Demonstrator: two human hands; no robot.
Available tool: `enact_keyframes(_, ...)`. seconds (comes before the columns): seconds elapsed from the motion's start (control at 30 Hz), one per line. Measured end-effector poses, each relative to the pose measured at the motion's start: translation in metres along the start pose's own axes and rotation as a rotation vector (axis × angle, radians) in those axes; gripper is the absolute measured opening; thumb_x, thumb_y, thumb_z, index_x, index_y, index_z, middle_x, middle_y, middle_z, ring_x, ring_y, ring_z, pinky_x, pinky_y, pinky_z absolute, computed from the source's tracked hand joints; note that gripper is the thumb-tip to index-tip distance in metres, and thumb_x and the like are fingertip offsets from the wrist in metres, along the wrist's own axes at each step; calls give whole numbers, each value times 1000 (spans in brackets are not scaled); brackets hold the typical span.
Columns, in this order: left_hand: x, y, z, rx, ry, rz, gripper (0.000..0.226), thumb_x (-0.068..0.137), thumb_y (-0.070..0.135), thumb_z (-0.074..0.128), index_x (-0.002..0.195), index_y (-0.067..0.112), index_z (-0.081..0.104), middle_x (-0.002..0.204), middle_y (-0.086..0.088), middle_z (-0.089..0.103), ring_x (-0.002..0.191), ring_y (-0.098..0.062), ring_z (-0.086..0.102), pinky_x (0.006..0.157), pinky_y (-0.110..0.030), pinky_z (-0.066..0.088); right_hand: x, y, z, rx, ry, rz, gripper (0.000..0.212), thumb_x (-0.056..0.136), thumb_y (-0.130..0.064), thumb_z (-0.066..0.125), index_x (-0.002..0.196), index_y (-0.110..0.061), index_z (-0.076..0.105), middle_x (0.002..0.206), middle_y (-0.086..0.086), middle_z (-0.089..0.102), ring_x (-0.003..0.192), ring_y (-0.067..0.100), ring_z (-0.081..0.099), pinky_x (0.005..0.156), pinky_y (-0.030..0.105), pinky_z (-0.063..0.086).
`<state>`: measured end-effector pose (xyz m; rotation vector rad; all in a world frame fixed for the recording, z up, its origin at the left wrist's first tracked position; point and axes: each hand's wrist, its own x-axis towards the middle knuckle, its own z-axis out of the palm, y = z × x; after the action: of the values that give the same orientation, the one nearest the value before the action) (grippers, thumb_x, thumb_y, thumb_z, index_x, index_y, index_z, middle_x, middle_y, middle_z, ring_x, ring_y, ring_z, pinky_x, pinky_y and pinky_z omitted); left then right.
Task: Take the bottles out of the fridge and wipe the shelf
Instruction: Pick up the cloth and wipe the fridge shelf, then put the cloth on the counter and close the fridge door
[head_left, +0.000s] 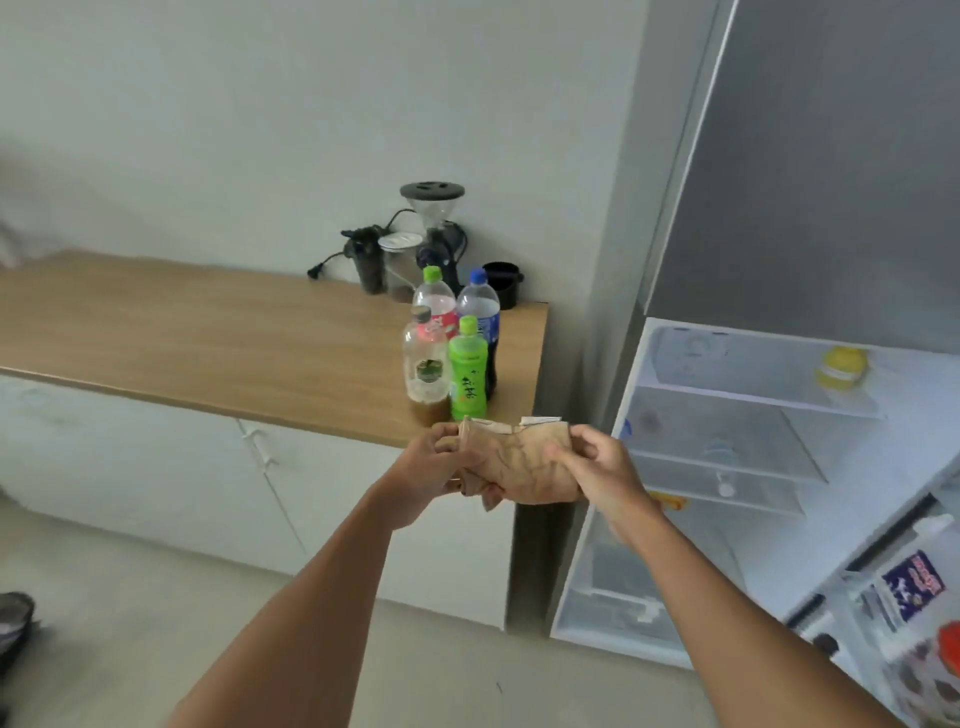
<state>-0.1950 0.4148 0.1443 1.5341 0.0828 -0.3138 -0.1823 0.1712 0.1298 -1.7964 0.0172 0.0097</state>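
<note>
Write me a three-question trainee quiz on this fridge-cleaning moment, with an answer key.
1. True or false: the fridge door is shut.
2. How many bottles stand on the wooden counter?
3. What do the left hand and right hand hold? A) a sponge B) a tan cloth C) a bottle

Key:
1. False; it stands open, shelves showing.
2. Four: the green bottle, brown-liquid bottle, blue-capped bottle and pink-labelled bottle.
3. B, held between both hands.

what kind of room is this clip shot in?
Most likely a home or office kitchenette. An open fridge with glass shelves stands on the right, beside a wooden counter over white cabinets, and a coffee grinder sits at the counter's back by the wall.
</note>
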Motion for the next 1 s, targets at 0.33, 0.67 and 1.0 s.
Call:
enact_keyframes(0.33, 23, 12, -201, 56, 261, -24, 42, 86, 1, 77, 122, 8, 56, 104, -27, 69, 89, -35, 69, 88, -55, 56, 92, -32, 206, 55, -161, -50, 15, 83, -22, 74, 97, -19, 74, 90, 1, 78, 86, 13, 73, 81, 38, 59)
enact_keyframes(0.67, 177, 16, -325, 236, 304, -98, 27, 95, -8, 59, 115, 8, 54, 79, -7, 61, 49, -9, 62, 51, -24, 52, 217, -9, 348, 34, -3, 61, 17, 89, -30, 65, 105, -26, 69, 92, -11, 73, 85, 5, 68, 69, 19, 50)
enact_keyframes(1.0, 269, -30, -362, 377, 404, -204, 32, 94, 15, 70, 124, 16, 60, 106, -6, 72, 75, -16, 69, 58, -26, 53, 291, 36, 382, -194, 130, 194, 23, 92, -17, 63, 114, -11, 67, 99, 0, 73, 93, 20, 70, 84, 35, 55)
